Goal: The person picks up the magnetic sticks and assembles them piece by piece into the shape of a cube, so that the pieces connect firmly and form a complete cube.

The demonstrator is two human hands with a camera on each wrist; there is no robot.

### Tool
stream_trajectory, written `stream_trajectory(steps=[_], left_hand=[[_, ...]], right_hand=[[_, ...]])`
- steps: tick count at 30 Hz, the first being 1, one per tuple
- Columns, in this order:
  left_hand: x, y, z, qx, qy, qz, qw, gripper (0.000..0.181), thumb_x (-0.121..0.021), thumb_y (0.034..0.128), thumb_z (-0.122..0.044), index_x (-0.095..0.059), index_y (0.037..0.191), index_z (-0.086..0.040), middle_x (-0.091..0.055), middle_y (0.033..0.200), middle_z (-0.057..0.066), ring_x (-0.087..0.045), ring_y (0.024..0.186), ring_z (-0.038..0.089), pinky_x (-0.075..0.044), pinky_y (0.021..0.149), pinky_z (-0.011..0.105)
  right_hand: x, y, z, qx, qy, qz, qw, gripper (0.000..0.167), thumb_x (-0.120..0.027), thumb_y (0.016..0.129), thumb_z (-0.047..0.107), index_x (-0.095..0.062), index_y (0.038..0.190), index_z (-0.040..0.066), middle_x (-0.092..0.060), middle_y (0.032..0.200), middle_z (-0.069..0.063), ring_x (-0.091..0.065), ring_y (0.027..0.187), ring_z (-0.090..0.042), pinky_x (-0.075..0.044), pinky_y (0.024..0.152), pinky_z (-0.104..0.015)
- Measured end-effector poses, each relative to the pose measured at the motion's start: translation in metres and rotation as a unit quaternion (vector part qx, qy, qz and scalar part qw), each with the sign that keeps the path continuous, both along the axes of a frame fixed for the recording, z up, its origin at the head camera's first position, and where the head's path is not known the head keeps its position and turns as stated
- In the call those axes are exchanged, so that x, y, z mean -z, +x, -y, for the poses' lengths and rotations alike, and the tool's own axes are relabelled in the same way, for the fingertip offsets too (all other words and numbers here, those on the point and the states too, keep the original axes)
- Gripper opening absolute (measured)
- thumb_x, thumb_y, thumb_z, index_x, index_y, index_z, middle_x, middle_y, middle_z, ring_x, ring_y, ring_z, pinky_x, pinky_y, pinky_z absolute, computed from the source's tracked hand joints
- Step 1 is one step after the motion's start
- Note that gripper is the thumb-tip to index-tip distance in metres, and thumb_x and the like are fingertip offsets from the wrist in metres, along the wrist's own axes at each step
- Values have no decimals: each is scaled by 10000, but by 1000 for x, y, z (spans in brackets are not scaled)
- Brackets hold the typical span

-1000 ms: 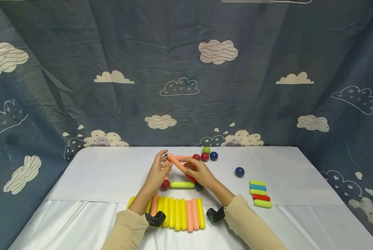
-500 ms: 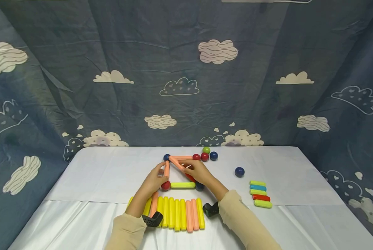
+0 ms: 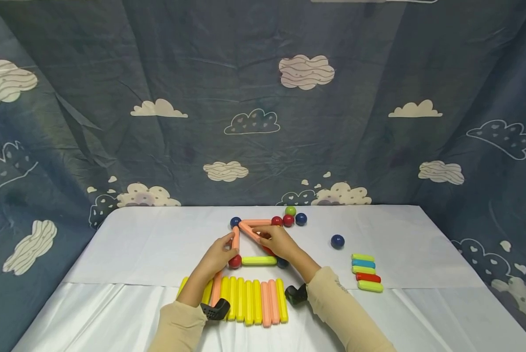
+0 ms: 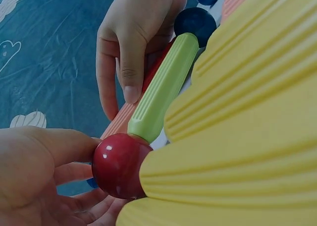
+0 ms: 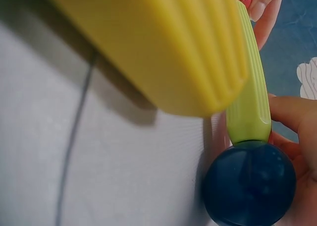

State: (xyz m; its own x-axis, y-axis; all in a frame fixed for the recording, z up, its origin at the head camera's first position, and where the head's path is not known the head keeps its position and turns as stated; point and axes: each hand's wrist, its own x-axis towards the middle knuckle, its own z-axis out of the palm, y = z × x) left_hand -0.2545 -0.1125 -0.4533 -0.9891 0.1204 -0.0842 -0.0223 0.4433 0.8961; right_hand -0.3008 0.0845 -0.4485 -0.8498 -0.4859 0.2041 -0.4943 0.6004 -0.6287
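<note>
Glossy red ball (image 4: 121, 165), ridged green rod (image 4: 161, 92)

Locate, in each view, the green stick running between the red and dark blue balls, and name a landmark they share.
Head: green stick lies level in the lower middle.
Left wrist: green stick slants through the centre, towards the upper right.
Right wrist: green stick runs steeply, right of centre, partly behind a yellow stick.
Shared landmark: dark blue ball at its end.

Creased beige left sleeve (image 3: 179, 325), matching right sleeve (image 3: 346, 310), curved black wrist cameras (image 3: 216, 310), bare left hand (image 3: 216, 254), bare right hand (image 3: 280, 242)
</note>
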Motion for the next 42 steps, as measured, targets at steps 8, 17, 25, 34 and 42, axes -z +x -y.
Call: stream_trajectory(steps=[8, 17, 25, 34, 42], left_hand=[[-4, 0, -1, 44, 20, 17, 10000, 553, -559, 867, -96, -344, 1371, -24, -401, 1319, 221, -399, 1144, 292, -333, 941, 451], [-3, 0, -1, 87, 35, 67, 9999, 549, -565, 869, -106, -352, 1369, -34, -392, 1330, 215, -350, 1213, 325, -291, 971, 492], [-3, -1, 0, 70, -136, 73, 9999, 538, -563, 875, -128, -362, 1366, -42, -430, 1288, 207, -442, 1102, 297, -388, 883, 437], [-33, 16, 23, -130, -367, -879, 9954, 464, -555, 899, -199, -414, 1333, -116, -450, 1267, 98, -508, 1032, 253, -429, 852, 422], [-33, 51, 71, 105, -747, -1395, 9873, 444, -586, 884, -196, -442, 1295, -108, -441, 1264, 95, -490, 1046, 251, -426, 871, 411]], right_hand=[[-3, 1, 0, 82, 59, 24, 9999, 275, -637, 829, 52, -641, 1104, 56, -602, 809, -13, -521, 732, -130, -466, 687, -252], [0, 0, 0, 64, 219, 68, 9997, 286, -653, 823, 83, -643, 1108, 90, -632, 909, -38, -570, 797, -145, -485, 742, -286], [-4, 4, -1, 143, -220, 302, 9992, 330, -641, 837, 103, -598, 1163, 76, -611, 1057, -81, -584, 932, -198, -471, 816, -338], [-35, 24, -45, 390, -1276, -29, 9911, 447, -670, 812, 110, -527, 1232, 55, -565, 1145, -143, -534, 1029, -292, -418, 892, -391], [-28, 34, -120, 1344, -934, -291, 9861, 503, -688, 803, 180, -502, 1255, 61, -515, 1231, -131, -466, 1112, -290, -353, 943, -449]])
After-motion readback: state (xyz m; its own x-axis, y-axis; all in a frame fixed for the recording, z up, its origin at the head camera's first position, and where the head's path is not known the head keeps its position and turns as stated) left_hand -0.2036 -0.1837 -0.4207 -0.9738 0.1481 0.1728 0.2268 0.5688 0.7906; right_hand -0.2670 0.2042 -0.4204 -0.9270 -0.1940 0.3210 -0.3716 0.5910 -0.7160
